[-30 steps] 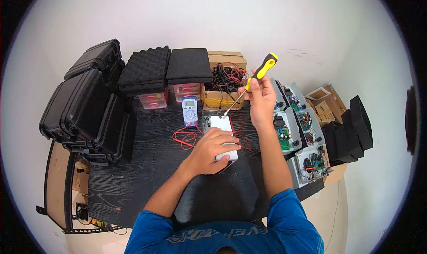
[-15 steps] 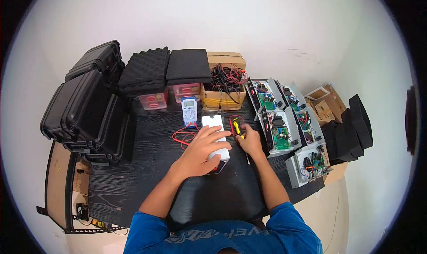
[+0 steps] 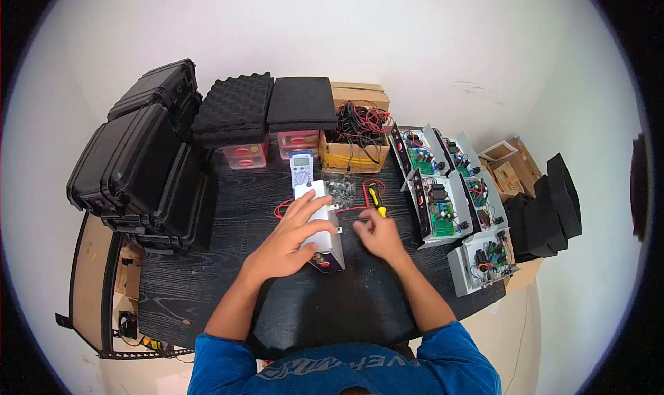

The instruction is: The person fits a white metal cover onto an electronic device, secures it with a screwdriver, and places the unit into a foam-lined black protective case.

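The white metal housing [image 3: 324, 241] is lying just left of the frame's centre on the dark desk [image 3: 228, 257], tilted with its long axis running up and slightly left, a dark printed end face showing at its lower end. The left hand [image 3: 294, 236] is lying spread over its top panel, fingers extended and flat, pressing down on it and not closing around it. The right hand [image 3: 377, 234] is resting on the desk just right of the housing, loosely curled and holding nothing; its fingertips are sitting just below the yellow-and-black screwdriver [image 3: 377, 198], which is lying loose on the desk. A bare circuit board [image 3: 341, 186] is lying at the housing's upper right edge, with a multimeter [image 3: 301, 168] directly above and red test leads [image 3: 282, 208] trailing to the left. Open grey units [image 3: 439, 208] with exposed boards are lining the right of the frame. Judgement: the housing is looking like thin sheet metal, light, stiff and smooth, so it is likely to slide under a flat palm; a grip across its two long side walls, clear of the open end and of the fragile board, is appearing soundest.
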`<state>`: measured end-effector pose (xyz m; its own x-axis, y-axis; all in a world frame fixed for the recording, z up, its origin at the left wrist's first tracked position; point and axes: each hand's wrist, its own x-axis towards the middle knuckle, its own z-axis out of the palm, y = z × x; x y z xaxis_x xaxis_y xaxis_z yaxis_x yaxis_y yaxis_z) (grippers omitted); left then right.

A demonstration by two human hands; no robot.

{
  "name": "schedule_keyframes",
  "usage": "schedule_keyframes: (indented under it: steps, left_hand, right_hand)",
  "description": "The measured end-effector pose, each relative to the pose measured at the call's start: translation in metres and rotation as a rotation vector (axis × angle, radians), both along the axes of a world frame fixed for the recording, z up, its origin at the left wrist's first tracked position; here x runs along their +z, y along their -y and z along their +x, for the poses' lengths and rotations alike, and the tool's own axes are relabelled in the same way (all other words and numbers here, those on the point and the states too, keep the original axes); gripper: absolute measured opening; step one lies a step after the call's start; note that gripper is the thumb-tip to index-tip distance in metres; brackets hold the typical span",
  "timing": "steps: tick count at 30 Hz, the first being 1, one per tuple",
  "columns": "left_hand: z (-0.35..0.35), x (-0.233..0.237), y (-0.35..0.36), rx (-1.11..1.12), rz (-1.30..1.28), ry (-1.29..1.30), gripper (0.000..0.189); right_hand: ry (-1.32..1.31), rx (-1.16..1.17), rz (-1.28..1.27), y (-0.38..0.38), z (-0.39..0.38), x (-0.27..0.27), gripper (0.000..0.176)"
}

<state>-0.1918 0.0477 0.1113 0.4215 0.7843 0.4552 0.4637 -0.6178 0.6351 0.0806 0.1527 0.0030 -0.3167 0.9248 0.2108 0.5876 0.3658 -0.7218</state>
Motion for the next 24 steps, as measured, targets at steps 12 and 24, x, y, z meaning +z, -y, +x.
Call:
schedule_keyframes:
  steps: [12, 24]
  left_hand:
    - [-0.049, -0.041, 0.028, 0.418, -0.189, 0.074, 0.099]
    - [-0.008, -0.125, 0.058, 0.188, -0.218, 0.481, 0.101]
  right_hand:
    - [-0.615, 0.294, -0.819, 0.062, -0.037, -0.030, 0.063]
    - [-0.290, 0.115, -0.387, 0.121, 0.021, 0.009, 0.063]
